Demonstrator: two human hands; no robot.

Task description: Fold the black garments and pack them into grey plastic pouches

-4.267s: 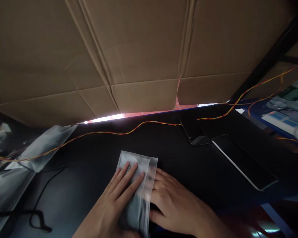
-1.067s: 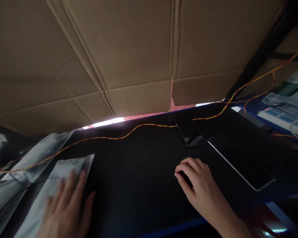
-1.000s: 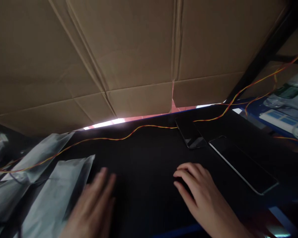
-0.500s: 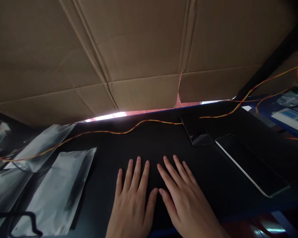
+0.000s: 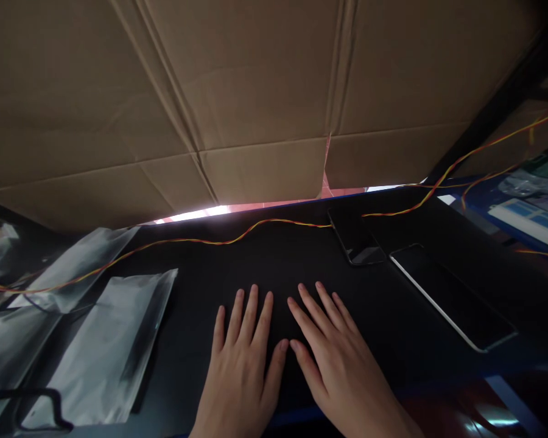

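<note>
**Two flat hands on a dark mat, nothing held**

Two things fill most of the view: the cardboard wall (image 5: 256,91) at the back and the black mat (image 5: 301,261) below it, and every place here is given relative to that mat.

The cardboard stands along the mat's far edge, with a bright gap showing beneath it. Off the mat's left edge lie silver bags; the nearest bag (image 5: 105,347) lies flat, well apart from either hand, and another bag (image 5: 82,267) lies beyond it. On the mat's right part lies a large dark tablet (image 5: 452,298), and just past its far end a smaller phone (image 5: 356,237). A red and yellow wire (image 5: 237,234) runs across the mat's far part.

On the mat's near middle rest both hands. The left hand (image 5: 244,365) is spread, palm down, fingers a little apart, holding nothing. The right hand (image 5: 331,359) is likewise spread and flat, empty, its thumb nearly touching the left thumb.

Judging from this pose, the step is a rest on the bare mat. To do it well, the palms should stay flat, clear of the tablet and the wire, so that neither is nudged.
</note>
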